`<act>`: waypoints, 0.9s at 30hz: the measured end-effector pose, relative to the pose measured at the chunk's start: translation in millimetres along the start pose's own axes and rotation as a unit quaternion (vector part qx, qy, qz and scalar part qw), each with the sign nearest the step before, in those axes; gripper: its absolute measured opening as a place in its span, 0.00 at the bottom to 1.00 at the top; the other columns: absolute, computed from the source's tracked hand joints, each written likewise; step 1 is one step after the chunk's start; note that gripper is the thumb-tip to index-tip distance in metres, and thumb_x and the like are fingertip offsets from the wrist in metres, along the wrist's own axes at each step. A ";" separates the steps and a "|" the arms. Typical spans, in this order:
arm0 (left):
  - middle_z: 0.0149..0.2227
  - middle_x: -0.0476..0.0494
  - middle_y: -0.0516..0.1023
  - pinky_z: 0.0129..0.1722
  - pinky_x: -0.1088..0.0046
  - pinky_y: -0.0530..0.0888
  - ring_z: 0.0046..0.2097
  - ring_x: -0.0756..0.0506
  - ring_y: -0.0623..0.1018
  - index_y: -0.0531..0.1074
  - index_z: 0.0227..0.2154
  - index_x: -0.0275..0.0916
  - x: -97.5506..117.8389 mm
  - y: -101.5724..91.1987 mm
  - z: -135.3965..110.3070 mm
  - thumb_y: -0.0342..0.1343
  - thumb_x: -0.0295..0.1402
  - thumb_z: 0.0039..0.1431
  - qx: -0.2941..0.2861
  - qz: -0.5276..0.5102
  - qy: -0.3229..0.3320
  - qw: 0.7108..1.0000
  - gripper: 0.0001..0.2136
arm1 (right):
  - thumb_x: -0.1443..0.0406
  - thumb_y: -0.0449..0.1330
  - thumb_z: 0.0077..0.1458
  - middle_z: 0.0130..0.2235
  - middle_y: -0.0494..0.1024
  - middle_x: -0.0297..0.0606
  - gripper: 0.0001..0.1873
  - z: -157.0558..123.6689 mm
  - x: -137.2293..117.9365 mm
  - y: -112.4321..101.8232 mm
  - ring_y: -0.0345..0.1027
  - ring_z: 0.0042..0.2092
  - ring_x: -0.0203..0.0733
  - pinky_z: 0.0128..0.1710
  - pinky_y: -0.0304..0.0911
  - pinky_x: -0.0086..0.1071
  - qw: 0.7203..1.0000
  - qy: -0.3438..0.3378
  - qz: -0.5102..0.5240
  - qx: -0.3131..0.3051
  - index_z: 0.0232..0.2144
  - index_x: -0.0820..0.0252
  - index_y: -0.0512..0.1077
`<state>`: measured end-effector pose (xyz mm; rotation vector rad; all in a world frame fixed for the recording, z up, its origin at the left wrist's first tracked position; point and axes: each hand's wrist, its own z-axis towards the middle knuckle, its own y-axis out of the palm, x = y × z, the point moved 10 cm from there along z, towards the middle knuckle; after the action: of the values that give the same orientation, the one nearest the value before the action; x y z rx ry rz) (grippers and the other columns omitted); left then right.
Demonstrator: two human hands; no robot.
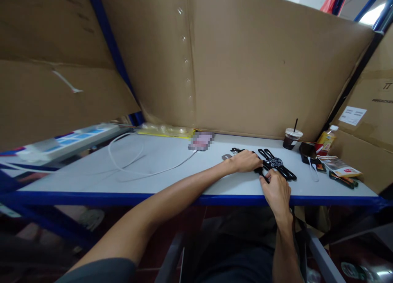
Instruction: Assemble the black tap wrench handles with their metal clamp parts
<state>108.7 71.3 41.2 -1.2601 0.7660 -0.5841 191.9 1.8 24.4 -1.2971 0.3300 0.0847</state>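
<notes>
A bunch of black handled tools (278,164), like can openers or pliers, lies on the grey tabletop (172,170) at the right of middle. My left hand (245,161) rests over the left end of the bunch with its fingers curled on a black handle. My right hand (276,189) comes up from the front edge and pinches the near end of the same black tools with thumb and fingers. A small grey metal piece (226,156) lies just left of my left hand.
A white cable (135,168) loops from a power strip (76,138) to a phone (201,142). An iced drink cup (291,139), a bottle (326,140), a white spoon (313,170) and packets (342,168) stand right. Cardboard walls enclose the back.
</notes>
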 end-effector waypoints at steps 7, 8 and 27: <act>0.38 0.31 0.82 0.36 0.66 0.72 0.39 0.37 0.82 0.79 0.34 0.35 -29.7 8.2 -2.4 0.47 0.34 0.66 -0.005 -0.097 -0.189 0.977 0.15 | 0.60 0.58 0.64 0.40 0.82 0.38 0.07 3.4 -18.2 1.6 0.75 0.42 0.44 0.36 0.54 0.33 0.999 -0.042 -0.018 -0.014 0.38 0.55 0.73; 0.38 0.31 0.82 0.35 0.65 0.72 0.39 0.37 0.82 0.79 0.36 0.35 -31.9 8.7 -2.4 0.48 0.34 0.65 -0.004 -0.101 -0.192 0.976 0.15 | 0.59 0.58 0.64 0.40 0.82 0.38 0.07 3.6 -18.1 1.7 0.75 0.42 0.44 0.35 0.54 0.33 0.999 -0.043 -0.020 -0.017 0.38 0.55 0.73; 0.37 0.33 0.82 0.32 0.67 0.70 0.37 0.37 0.82 0.73 0.48 0.36 -9.7 -5.6 -0.2 0.47 0.28 0.67 0.023 -0.013 -0.049 0.998 0.12 | 0.60 0.56 0.66 0.40 0.81 0.38 0.08 2.3 -23.3 4.4 0.76 0.42 0.45 0.35 0.54 0.33 0.996 -0.072 -0.047 -0.028 0.41 0.55 0.73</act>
<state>102.5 77.3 48.4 -1.2489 0.6515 -0.5530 169.2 8.0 27.6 -1.3529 0.1439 0.1068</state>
